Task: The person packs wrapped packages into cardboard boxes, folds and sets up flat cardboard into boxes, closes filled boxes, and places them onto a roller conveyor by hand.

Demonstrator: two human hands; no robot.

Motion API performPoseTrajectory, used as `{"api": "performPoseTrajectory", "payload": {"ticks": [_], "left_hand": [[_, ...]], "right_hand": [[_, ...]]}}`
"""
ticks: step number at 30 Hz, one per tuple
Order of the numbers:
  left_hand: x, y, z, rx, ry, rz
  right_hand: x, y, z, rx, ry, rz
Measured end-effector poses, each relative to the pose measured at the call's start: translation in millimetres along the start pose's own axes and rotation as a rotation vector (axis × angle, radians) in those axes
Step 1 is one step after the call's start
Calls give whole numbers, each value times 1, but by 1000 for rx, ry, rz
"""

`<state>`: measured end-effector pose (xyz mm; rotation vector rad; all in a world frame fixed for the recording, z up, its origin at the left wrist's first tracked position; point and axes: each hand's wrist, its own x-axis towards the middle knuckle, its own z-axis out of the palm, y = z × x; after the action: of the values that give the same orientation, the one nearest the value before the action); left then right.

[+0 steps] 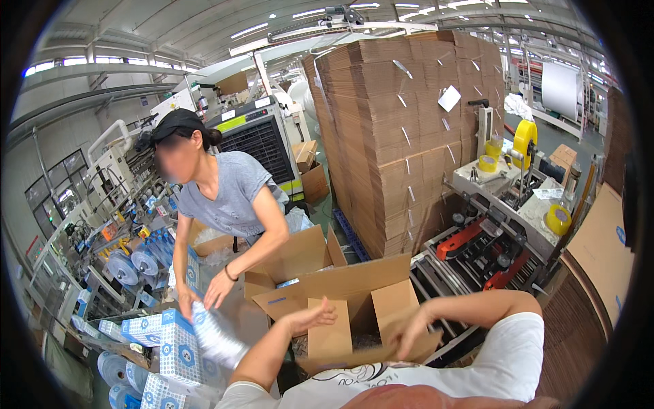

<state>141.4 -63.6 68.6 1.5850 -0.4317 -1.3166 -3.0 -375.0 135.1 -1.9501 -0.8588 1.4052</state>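
Note:
An open cardboard box (340,283) stands right in front of me, its flaps raised. My left hand (315,317) is over its left inner flap, fingers stretched out and holding nothing. On the other side, my right hand (411,332) points downward beside the right flap (395,307), close to the near edge of the box. Its fingers look loosely apart, with nothing seen in them. Clear plastic film shows in part inside the box; the rest of the inside is hidden by flaps and hands.
At left a co-worker (228,184) handles a blurred plastic-wrapped pack (214,337) above blue-and-white cartons (184,351). Another open box (306,252) sits beyond mine. A tall stack of flattened cardboard (409,143) rises behind. To the right is a taping machine (490,238) with yellow tape rolls (524,144).

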Motion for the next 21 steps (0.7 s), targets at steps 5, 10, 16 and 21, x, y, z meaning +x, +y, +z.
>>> {"api": "performPoseTrajectory", "payload": {"ticks": [5, 10, 16, 21], "left_hand": [[25, 16, 76, 1055, 363, -237], [19, -14, 107, 1268, 881, 366], [-7, -47, 59, 1216, 1484, 375], [-46, -113, -25, 973, 1490, 187]], "right_hand": [[27, 13, -43, -815, 846, 186], [4, -10, -74, -1083, 1470, -60], [52, 55, 13, -757, 1190, -358], [93, 127, -8, 194, 1614, -116]]}}
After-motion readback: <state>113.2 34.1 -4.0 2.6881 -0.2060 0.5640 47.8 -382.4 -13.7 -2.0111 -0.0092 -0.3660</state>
